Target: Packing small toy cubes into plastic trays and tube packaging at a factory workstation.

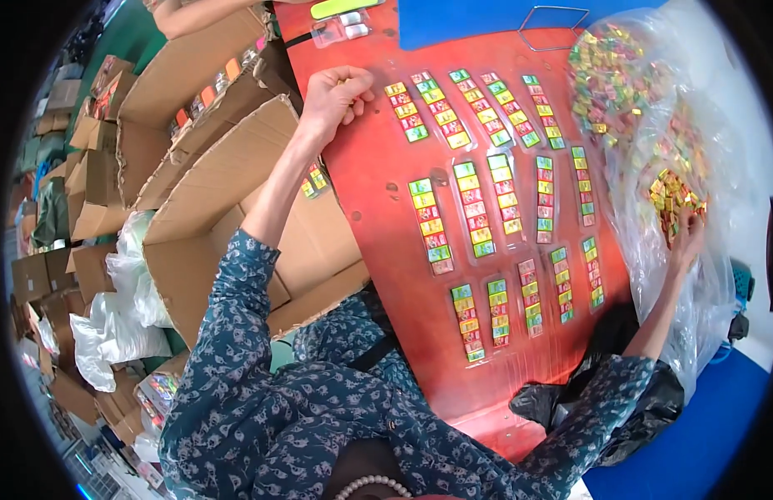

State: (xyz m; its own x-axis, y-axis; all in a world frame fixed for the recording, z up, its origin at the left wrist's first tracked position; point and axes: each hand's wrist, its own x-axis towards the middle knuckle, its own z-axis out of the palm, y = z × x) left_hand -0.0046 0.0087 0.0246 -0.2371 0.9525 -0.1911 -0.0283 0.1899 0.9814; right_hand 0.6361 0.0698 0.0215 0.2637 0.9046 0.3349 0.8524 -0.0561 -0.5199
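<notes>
Left of the red tabletop [374, 221], an open cardboard box [182, 225] hard against the edge, with another cardboard box [149, 108] beyond, full of orange and white items. Farther out from the tabletop on that side, white plastic bags [116, 333] and more cartons. At the far left corner of the tabletop, another person's forearm [203, 17]; on its far end, a yellow-green object [335, 7], a clear packet [340, 27] with white bottles, and a blue sheet [478, 21] with a wire frame [528, 35] near its right end. Around the near right corner of the tabletop, a black plastic bag [607, 337], partly under the right forearm.

Across the middle of the tabletop, three rows of clear strips [474, 208], five to a row, filled with small coloured blocks. Along its right side, a big crumpled clear bag [720, 283] of loose pieces [615, 79], loose plastic close around the right wrist.

Over the left edge of the tabletop, just beside the nearest strip, the left grip [330, 98]: fingers curled together, pinching a small yellow piece [347, 82]. At the tabletop's right side, the right grip [688, 239]: fingertips touching gold and red pieces [671, 197]; impossible to tell whether spread or pressed together.
</notes>
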